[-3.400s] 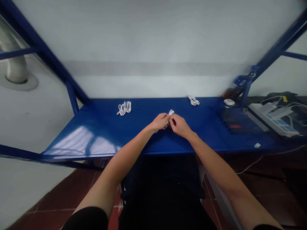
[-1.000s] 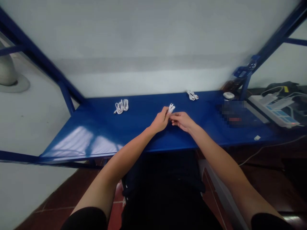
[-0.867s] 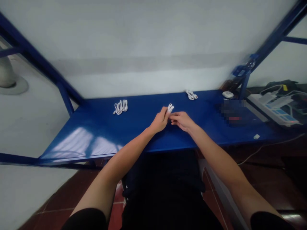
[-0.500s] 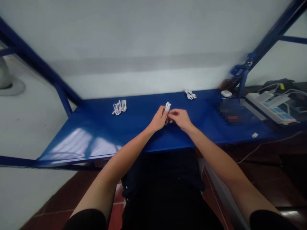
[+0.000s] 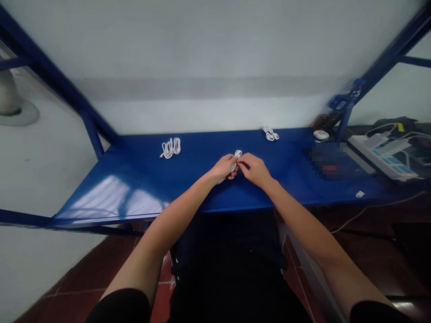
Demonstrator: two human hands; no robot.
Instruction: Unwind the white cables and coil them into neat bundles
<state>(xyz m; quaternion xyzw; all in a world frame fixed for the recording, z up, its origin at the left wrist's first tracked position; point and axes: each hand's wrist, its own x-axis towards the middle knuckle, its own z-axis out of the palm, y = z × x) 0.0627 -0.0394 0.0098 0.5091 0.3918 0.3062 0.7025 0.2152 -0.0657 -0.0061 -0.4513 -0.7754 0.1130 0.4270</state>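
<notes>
A coiled white cable point(image 5: 238, 153) is gripped by my left hand point(image 5: 225, 168), its loops poking out above the thumb and fingers. My right hand point(image 5: 255, 168) is closed in a pinch at the side of that coil, fingertips against it; whether they grip a cable end cannot be made out. Both hands are just above the front middle of the blue table point(image 5: 202, 179). Coiled white cables point(image 5: 171, 148) lie on the tabletop to the left, and another white cable bundle point(image 5: 270, 133) lies near the back edge to the right.
On the right are a round white object point(image 5: 321, 135), a blurred-out dark item point(image 5: 326, 159) and a small white piece point(image 5: 360, 194). A white power strip point(image 5: 384, 157) with plugs and cords stands beyond them. Blue frame posts point(image 5: 92, 134) rise at both ends; a wall backs the table.
My left hand has tilted, and the coil in it sits lower between the fingers. The right fingertips have come in onto the coil. The view has shifted slightly.
</notes>
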